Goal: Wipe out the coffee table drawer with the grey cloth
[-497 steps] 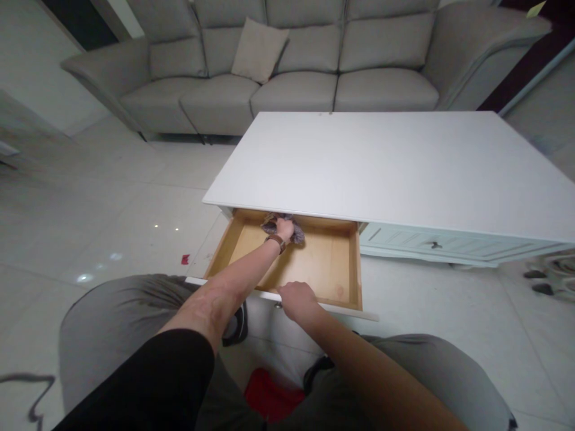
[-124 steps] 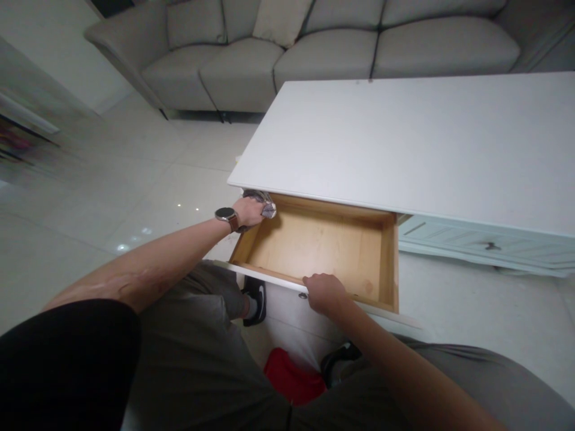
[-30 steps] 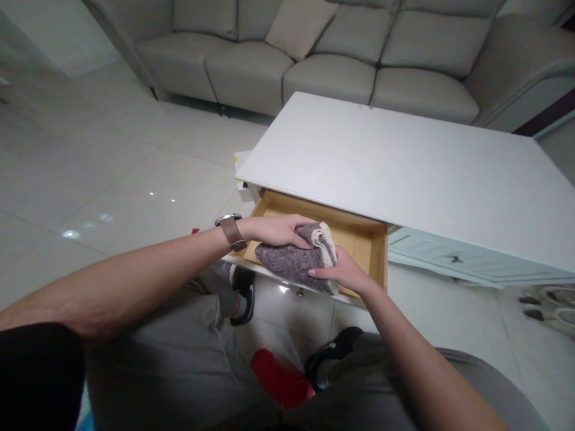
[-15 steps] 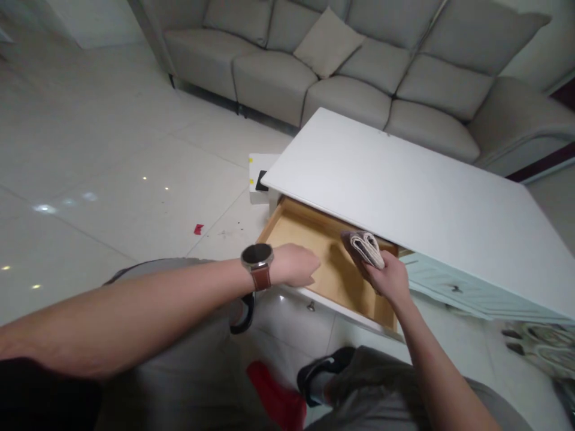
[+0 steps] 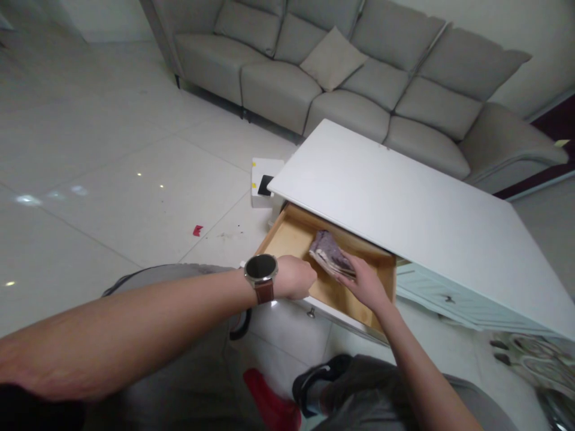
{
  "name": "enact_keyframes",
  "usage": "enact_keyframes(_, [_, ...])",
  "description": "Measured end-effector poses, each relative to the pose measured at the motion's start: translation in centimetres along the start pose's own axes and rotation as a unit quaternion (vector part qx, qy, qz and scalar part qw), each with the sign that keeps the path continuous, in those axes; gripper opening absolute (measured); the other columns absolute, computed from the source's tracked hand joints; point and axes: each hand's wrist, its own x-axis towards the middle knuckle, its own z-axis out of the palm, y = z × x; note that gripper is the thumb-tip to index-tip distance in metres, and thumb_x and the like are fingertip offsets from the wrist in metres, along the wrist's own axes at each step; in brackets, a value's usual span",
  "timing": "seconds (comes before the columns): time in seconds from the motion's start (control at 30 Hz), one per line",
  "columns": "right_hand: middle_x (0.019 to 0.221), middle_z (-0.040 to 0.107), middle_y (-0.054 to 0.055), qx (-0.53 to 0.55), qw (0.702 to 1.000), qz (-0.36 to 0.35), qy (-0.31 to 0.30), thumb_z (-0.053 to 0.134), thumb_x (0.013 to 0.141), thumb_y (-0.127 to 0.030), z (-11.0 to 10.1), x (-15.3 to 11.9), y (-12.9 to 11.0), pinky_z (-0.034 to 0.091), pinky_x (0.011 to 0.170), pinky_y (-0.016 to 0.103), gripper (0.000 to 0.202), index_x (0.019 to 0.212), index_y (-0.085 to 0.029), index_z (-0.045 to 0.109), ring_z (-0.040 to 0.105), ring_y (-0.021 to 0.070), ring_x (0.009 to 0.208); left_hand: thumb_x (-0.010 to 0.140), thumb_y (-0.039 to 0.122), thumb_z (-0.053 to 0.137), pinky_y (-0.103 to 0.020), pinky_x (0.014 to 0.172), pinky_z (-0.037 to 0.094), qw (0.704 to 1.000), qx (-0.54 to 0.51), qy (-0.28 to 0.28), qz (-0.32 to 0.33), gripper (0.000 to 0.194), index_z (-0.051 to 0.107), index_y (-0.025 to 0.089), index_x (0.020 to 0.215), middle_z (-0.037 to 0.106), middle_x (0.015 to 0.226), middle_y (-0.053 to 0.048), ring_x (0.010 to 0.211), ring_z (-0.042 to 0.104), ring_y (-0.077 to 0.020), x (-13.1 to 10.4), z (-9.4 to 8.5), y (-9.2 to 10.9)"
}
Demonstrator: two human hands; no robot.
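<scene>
In the head view, your right hand (image 5: 363,281) grips the folded cloth (image 5: 330,250), in or just above the open drawer (image 5: 284,234). Its long axis lies slanting, and the free end points toward the back left. Your left hand (image 5: 294,277) is at the drawer's front; its grip I cannot tell

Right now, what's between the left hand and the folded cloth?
In the head view, just a narrow strip of the open drawer's bare wooden bottom shows between the left hand and the folded cloth; no other object there.
</scene>
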Motion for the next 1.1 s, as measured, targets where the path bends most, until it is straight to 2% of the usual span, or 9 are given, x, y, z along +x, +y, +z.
enact_keyframes(0.2, [0.12, 0.073, 0.015, 0.038, 0.971, -0.006, -0.235, 0.055, 0.097, -0.047, 0.6, -2.2, -3.4, 0.05, 0.097, 0.039, 0.043, 0.126, -0.018, 0.068, 0.067, 0.0267, 0.11, 0.089, 0.028, 0.056, -0.038, 0.082, 0.055, 1.0, 0.005, 0.011, -0.015, 0.034, 0.075, 0.016, 0.114, 0.074, 0.116, -0.021, 0.101, 0.072, -0.0323, 2.2, 1.0, -2.7])
enact_keyframes(0.33, [0.116, 0.073, 0.014, -0.01, 0.95, -0.007, -0.311, 0.065, 0.091, -0.044, 1.2, -4.0, -5.3, 0.051, 0.092, 0.036, 0.041, 0.122, -0.018, 0.068, 0.069, 0.0271, 0.107, 0.088, 0.027, 0.056, -0.036, 0.086, 0.053, 1.0, -0.013, 0.029, 0.002, 0.033, 0.072, 0.017, 0.115, 0.075, 0.114, -0.016, 0.101, 0.071, -0.0286, 5.6, 2.1, -5.6])
enact_keyframes(0.43, [0.118, 0.071, 0.017, -0.061, 0.951, 0.013, -0.304, 0.06, 0.093, -0.036, 2.0, -4.7, -6.4, 0.053, 0.088, 0.036, 0.038, 0.124, -0.015, 0.064, 0.07, 0.0283, 0.106, 0.085, 0.022, 0.059, -0.03, 0.091, 0.051, 0.997, -0.059, 0.045, 0.026, 0.035, 0.07, 0.015, 0.117, 0.075, 0.116, -0.012, 0.104, 0.07, -0.0237, 9.3, 3.1, -6.3])
enact_keyframes(0.53, [0.119, 0.071, 0.017, -0.089, 0.953, 0.021, -0.287, 0.052, 0.097, -0.029, 2.7, -5.0, -6.9, 0.055, 0.085, 0.038, 0.034, 0.127, -0.015, 0.06, 0.071, 0.0284, 0.105, 0.081, 0.023, 0.064, -0.032, 0.098, 0.05, 0.997, -0.061, 0.042, 0.015, 0.046, 0.066, 0.013, 0.126, 0.071, 0.128, -0.015, 0.113, 0.067, -0.0259, 13.8, 5.0, -4.8])
enact_keyframes(0.7, [0.113, 0.073, 0.016, -0.088, 0.961, 0.014, -0.261, 0.045, 0.099, -0.02, 3.0, -5.2, -6.7, 0.058, 0.081, 0.04, 0.031, 0.125, -0.015, 0.061, 0.073, 0.0279, 0.101, 0.067, 0.038, 0.082, -0.054, 0.117, 0.034, 0.996, 0.007, -0.006, -0.093, 0.108, 0.031, 0.016, 0.16, 0.019, 0.169, -0.023, 0.153, 0.024, -0.0459, 19.9, 9.3, -1.7])
enact_keyframes(0.77, [0.112, 0.073, 0.015, -0.083, 0.962, 0.012, -0.261, 0.041, 0.1, -0.015, 2.8, -5.1, -6.6, 0.058, 0.081, 0.04, 0.033, 0.124, -0.016, 0.062, 0.073, 0.0272, 0.102, 0.063, 0.04, 0.085, -0.063, 0.117, 0.028, 0.99, 0.038, 0.003, -0.135, 0.125, 0.016, 0.019, 0.165, 0.007, 0.171, -0.023, 0.154, 0.011, -0.0514, 20.9, 10.4, -2.1])
enact_keyframes(0.9, [0.112, 0.075, 0.016, -0.055, 0.963, 0.007, -0.263, 0.04, 0.1, -0.013, 2.8, -4.9, -6.3, 0.059, 0.082, 0.04, 0.035, 0.124, -0.015, 0.065, 0.073, 0.0268, 0.104, 0.07, 0.049, 0.078, -0.063, 0.114, 0.031, 0.975, 0.065, 0.044, -0.207, 0.127, 0.001, 0.019, 0.166, 0.006, 0.171, -0.025, 0.152, 0.013, -0.0552, 21.0, 10.2, -5.9])
enact_keyframes(1.0, [0.111, 0.075, 0.015, -0.039, 0.968, 0.015, -0.248, 0.041, 0.101, -0.014, 3.0, -4.9, -6.2, 0.059, 0.08, 0.037, 0.034, 0.122, -0.016, 0.067, 0.074, 0.0248, 0.101, 0.071, 0.055, 0.075, -0.06, 0.111, 0.036, 0.957, 0.074, 0.05, -0.276, 0.125, 0.001, 0.018, 0.166, 0.001, 0.17, -0.028, 0.149, 0.019, -0.058, 20.5, 9.1, -8.6])
enact_keyframes(1.1, [0.111, 0.076, 0.016, -0.024, 0.968, 0.02, -0.247, 0.042, 0.1, -0.012, 2.7, -4.9, -6.3, 0.059, 0.079, 0.037, 0.033, 0.119, -0.015, 0.068, 0.075, 0.0246, 0.1, 0.075, 0.048, 0.072, -0.052, 0.107, 0.041, 0.953, 0.111, 0.075, -0.27, 0.115, 0.009, 0.013, 0.164, 0.015, 0.167, -0.032, 0.142, 0.035, -0.0534, 20.7, 8.4, -9.0])
